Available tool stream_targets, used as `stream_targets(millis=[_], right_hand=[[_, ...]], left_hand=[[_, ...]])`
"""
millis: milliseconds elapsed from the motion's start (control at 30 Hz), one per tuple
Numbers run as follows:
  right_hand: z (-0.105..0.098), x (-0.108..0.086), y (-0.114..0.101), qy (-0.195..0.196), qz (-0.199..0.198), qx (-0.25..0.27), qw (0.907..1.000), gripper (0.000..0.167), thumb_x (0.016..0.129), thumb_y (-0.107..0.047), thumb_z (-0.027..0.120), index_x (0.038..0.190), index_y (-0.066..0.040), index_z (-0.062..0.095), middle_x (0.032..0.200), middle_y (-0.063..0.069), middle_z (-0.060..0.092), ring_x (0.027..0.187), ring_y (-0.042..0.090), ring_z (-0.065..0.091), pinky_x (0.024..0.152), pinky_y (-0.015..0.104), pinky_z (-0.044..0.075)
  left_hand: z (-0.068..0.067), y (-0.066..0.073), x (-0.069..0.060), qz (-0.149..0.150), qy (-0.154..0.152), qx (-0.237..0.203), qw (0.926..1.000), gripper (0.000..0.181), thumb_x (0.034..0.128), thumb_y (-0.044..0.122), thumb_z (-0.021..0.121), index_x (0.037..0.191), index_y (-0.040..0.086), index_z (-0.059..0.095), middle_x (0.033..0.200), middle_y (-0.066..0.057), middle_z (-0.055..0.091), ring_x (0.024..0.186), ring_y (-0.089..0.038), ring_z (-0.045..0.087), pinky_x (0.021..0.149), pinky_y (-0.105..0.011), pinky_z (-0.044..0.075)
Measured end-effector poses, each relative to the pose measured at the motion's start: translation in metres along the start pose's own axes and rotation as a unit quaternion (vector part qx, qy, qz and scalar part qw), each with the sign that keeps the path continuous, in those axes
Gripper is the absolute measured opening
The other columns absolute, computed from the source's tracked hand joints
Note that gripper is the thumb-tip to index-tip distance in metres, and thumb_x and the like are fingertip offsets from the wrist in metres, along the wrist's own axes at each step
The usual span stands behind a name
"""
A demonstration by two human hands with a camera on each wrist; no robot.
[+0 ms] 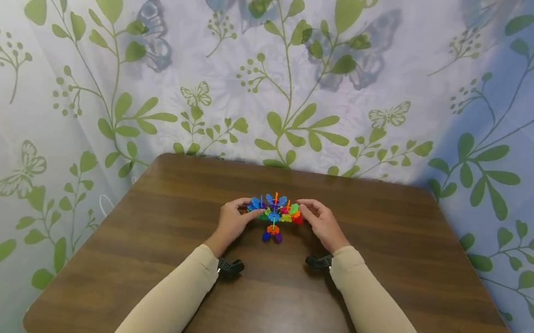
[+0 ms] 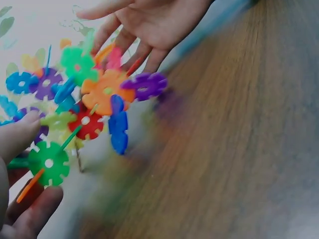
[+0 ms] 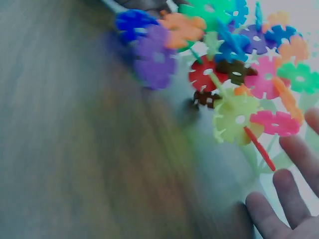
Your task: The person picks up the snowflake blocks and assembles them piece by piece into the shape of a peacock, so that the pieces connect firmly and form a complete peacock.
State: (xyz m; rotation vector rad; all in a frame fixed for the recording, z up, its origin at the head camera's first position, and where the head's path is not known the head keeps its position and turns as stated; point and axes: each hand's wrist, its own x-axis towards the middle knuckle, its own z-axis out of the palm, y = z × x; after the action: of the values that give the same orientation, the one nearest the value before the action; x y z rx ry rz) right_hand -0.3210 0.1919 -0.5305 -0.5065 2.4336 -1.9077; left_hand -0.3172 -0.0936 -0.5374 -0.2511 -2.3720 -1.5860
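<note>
A cluster of colourful notched plastic discs (image 1: pixel 274 216), joined edge to edge like flowers, is held just over the table. My left hand (image 1: pixel 233 221) grips its left side; in the left wrist view the thumb lies near a purple disc and fingers are under a green disc (image 2: pixel 49 163). At the other side, my right hand (image 1: pixel 323 225) has its fingers spread beside the cluster. The right wrist view has those fingers (image 3: pixel 294 199) close to a pink disc (image 3: pixel 275 123) and a red disc (image 3: pixel 260 149); whether they touch is unclear. Blue and purple discs jut toward me.
The brown wooden table (image 1: pixel 270 310) reflects the discs' colours on its glossy top. Behind it hangs a curtain (image 1: pixel 239 64) printed with leaves and butterflies. Black wrist devices (image 1: pixel 230 268) sit at both cuffs.
</note>
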Motion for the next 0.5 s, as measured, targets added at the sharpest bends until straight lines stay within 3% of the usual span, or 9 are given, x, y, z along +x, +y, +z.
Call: stream_targets(millis=[133,267,500], right_hand=[[0.008,0.001,-0.001,0.014,-0.012,-0.075,0.9970,0.039,0.102,-0.022,0.075,0.135,-0.005,0.065,0.127,0.012,0.068,0.113,0.030,0.066,0.093,0.047,0.057],[0.016,0.003,0.002,0.044,-0.008,-0.070,0.9966,0.034,0.100,-0.009,0.075,0.131,0.000,0.066,0.120,0.016,0.070,0.102,0.031,0.069,0.080,0.039,0.062],[0.016,0.004,0.003,0.083,-0.015,-0.056,0.9948,0.029,0.099,-0.011,0.077,0.127,-0.003,0.071,0.117,0.013,0.072,0.100,0.028,0.069,0.081,0.033,0.060]], left_hand=[[0.000,0.000,0.006,-0.006,0.019,0.004,0.9998,0.048,0.0879,0.034,0.089,0.123,0.004,0.077,0.110,-0.008,0.076,0.099,-0.025,0.068,0.085,-0.043,0.058],[0.000,-0.001,0.010,-0.008,0.015,-0.002,0.9999,0.049,0.0892,0.035,0.088,0.126,0.005,0.076,0.113,-0.008,0.075,0.099,-0.025,0.067,0.084,-0.043,0.057],[0.002,-0.002,0.017,-0.008,0.006,-0.013,0.9999,0.050,0.0901,0.032,0.088,0.128,0.003,0.074,0.115,-0.010,0.075,0.105,-0.027,0.068,0.091,-0.044,0.057]])
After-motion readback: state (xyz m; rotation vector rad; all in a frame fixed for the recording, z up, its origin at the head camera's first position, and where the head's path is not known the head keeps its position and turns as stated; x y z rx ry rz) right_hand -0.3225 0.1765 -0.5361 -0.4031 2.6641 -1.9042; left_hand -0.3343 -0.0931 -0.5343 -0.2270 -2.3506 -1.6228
